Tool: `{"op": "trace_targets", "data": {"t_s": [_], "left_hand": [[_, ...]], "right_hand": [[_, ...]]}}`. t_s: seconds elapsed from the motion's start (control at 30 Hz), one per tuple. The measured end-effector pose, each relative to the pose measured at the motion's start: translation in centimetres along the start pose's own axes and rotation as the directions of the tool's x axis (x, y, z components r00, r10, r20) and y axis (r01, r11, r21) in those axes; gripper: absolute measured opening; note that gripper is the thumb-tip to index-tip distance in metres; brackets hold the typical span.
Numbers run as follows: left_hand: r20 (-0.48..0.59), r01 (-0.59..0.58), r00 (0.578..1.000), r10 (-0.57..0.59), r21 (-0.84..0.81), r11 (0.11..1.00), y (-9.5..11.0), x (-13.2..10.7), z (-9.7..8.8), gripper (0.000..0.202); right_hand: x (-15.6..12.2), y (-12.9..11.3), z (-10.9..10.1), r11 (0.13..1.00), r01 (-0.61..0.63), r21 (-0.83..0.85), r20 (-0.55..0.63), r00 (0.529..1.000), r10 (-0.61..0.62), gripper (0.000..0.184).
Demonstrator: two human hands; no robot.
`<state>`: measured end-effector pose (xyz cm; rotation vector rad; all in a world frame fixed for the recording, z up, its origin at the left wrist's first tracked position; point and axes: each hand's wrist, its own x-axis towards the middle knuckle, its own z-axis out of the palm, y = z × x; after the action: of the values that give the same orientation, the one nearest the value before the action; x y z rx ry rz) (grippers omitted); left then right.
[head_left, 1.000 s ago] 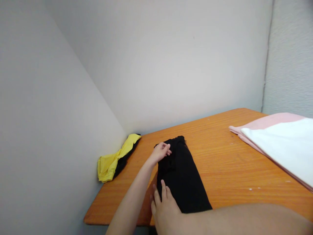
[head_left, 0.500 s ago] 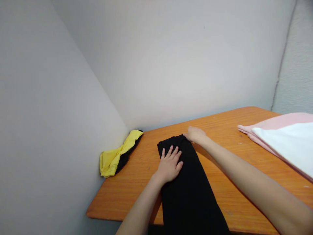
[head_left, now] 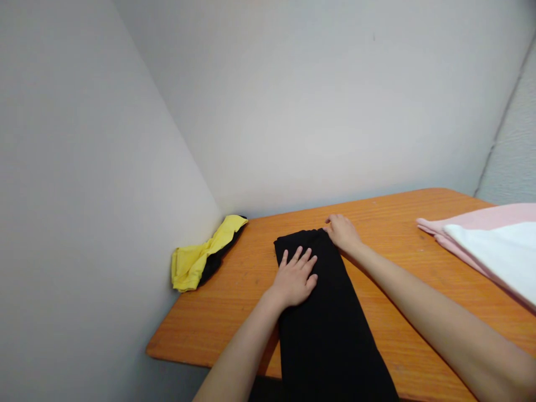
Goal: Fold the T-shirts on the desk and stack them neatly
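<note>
A long black garment (head_left: 330,324), folded lengthwise into a narrow strip, lies on the wooden table and runs off the near edge. My left hand (head_left: 295,279) rests flat on its upper part, fingers spread and palm down. At the garment's far right corner is my right hand (head_left: 341,231). Its fingers are apart and slightly bent, with the thumb at or very near the cloth. The far end of the garment has a slightly uneven, layered edge.
A bunched yellow and black cloth (head_left: 209,254) lies at the table's left edge against the wall. Pink cloth (head_left: 473,219) and white cloth (head_left: 498,245) lie at the right. The orange-brown table (head_left: 226,318) meets the back wall (head_left: 318,111).
My right hand has loosened at the garment's far right corner, its fingers now parted. My left hand stays flat on the cloth. The view has shifted slightly.
</note>
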<state>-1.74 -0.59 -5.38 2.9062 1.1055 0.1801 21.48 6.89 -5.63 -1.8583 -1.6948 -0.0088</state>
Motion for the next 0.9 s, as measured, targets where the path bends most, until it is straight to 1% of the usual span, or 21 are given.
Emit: {"op": "trace_targets", "data": {"t_s": [0.1, 0.17, 0.2, 0.27, 0.3, 0.33, 0.37, 0.4, 0.43, 0.47, 0.5, 0.53, 0.57, 0.6, 0.63, 0.67, 0.73, 0.77, 0.8, 0.83, 0.9], "left_hand": [[0.028, 0.017, 1.0, -0.015, -0.059, 0.998, 0.0, 0.6, 0.1, 0.052], [0.05, 0.033, 0.998, -0.025, -0.163, 0.986, -0.3, 0.9, -0.3, 0.054], [0.029, 0.048, 0.999, -0.042, -0.249, 0.967, -0.6, 0.8, -0.7, 0.055], [-0.101, 0.055, 0.989, -0.111, -0.442, 0.895, -1.6, -0.2, -2.0, 0.054], [-0.184, 0.032, 0.972, -0.147, -0.515, 0.857, -2.1, -1.2, -2.8, 0.053], [-0.255, -0.002, 0.953, -0.167, -0.555, 0.832, -2.5, -2.5, -3.6, 0.051], [-0.293, -0.035, 0.943, -0.157, -0.559, 0.829, -2.9, -4.1, -4.4, 0.05], [-0.29, -0.065, 0.951, -0.11, -0.532, 0.844, -3.0, -5.8, -5.1, 0.048], [-0.245, -0.087, 0.969, -0.04, -0.486, 0.87, -3.0, -7.5, -5.6, 0.048], [-0.177, -0.107, 0.984, 0.033, -0.429, 0.897, -2.9, -9.0, -6.0, 0.049], [-0.1, -0.128, 0.99, 0.098, -0.372, 0.92, -2.6, -10.4, -6.3, 0.053], [-0.025, -0.151, 0.988, 0.151, -0.32, 0.935, -2.3, -11.4, -6.3, 0.062], [0.042, -0.174, 0.98, 0.193, -0.281, 0.944, -2.0, -12.1, -6.2, 0.072], [0.094, -0.192, 0.971, 0.222, -0.254, 0.948, -1.7, -12.6, -6.1, 0.082], [0.131, -0.206, 0.961, 0.242, -0.239, 0.949, -1.4, -12.9, -6.0, 0.091], [0.153, -0.221, 0.953, 0.26, -0.233, 0.947, -1.1, -13.1, -5.9, 0.097], [0.162, -0.259, 0.941, 0.298, -0.226, 0.939, -0.7, -13.5, -5.7, 0.106], [0.157, -0.278, 0.936, 0.314, -0.215, 0.936, -0.3, -13.8, -5.7, 0.109], [0.149, -0.293, 0.934, 0.324, -0.193, 0.936, 0.0, -14.2, -5.6, 0.11], [0.14, -0.305, 0.935, 0.327, -0.157, 0.939, 0.5, -14.7, -5.4, 0.107], [0.104, -0.309, 0.944, 0.312, -0.048, 0.95, 1.6, -15.7, -4.7, 0.09]], "right_hand": [[-0.1, -2.8, -2.0, 0.995, 0.098, -0.026, -0.048, 0.994, -0.099, 0.029], [-1.1, -4.9, -3.6, 0.977, 0.21, -0.024, -0.028, 0.977, -0.211, 0.025], [-2.0, -5.7, -4.4, 0.96, 0.28, -0.026, 0.002, 0.96, -0.28, 0.024], [-4.8, -6.5, -6.1, 0.904, 0.426, -0.029, 0.098, 0.902, -0.421, 0.026], [-6.5, -6.3, -7.0, 0.869, 0.494, -0.02, 0.155, 0.861, -0.485, 0.028], [-8.3, -5.8, -7.9, 0.836, 0.549, 0.0, 0.205, 0.818, -0.538, 0.032], [-10.3, -5.0, -8.8, 0.805, 0.592, 0.032, 0.248, 0.776, -0.58, 0.037], [-12.2, -4.0, -9.6, 0.782, 0.619, 0.072, 0.285, 0.739, -0.611, 0.044], [-14.1, -2.8, -10.2, 0.764, 0.635, 0.115, 0.326, 0.702, -0.633, 0.055], [-15.8, -1.7, -10.7, 0.748, 0.644, 0.159, 0.373, 0.662, -0.649, 0.068], [-17.3, -0.8, -11.1, 0.736, 0.648, 0.198, 0.423, 0.621, -0.66, 0.082], [-18.7, 0.0, -11.4, 0.726, 0.649, 0.229, 0.469, 0.58, -0.666, 0.095], [-19.8, 0.6, -11.6, 0.723, 0.646, 0.246, 0.505, 0.551, -0.664, 0.105], [-20.7, 0.9, -11.7, 0.726, 0.642, 0.248, 0.527, 0.539, -0.657, 0.112], [-21.4, 1.1, -11.8, 0.733, 0.638, 0.237, 0.535, 0.543, -0.647, 0.115], [-22.0, 1.1, -11.9, 0.741, 0.635, 0.216, 0.533, 0.56, -0.635, 0.114], [-23.1, 0.9, -12.1, 0.752, 0.64, 0.157, 0.514, 0.597, -0.616, 0.106], [-23.7, 0.9, -12.2, 0.747, 0.653, 0.126, 0.5, 0.608, -0.616, 0.1], [-24.3, 0.9, -12.2, 0.735, 0.671, 0.094, 0.479, 0.617, -0.624, 0.094], [-24.9, 1.0, -12.2, 0.719, 0.693, 0.058, 0.453, 0.623, -0.637, 0.09], [-26.0, 1.4, -11.9, 0.672, 0.74, -0.018, 0.374, 0.629, -0.682, 0.083]]}}
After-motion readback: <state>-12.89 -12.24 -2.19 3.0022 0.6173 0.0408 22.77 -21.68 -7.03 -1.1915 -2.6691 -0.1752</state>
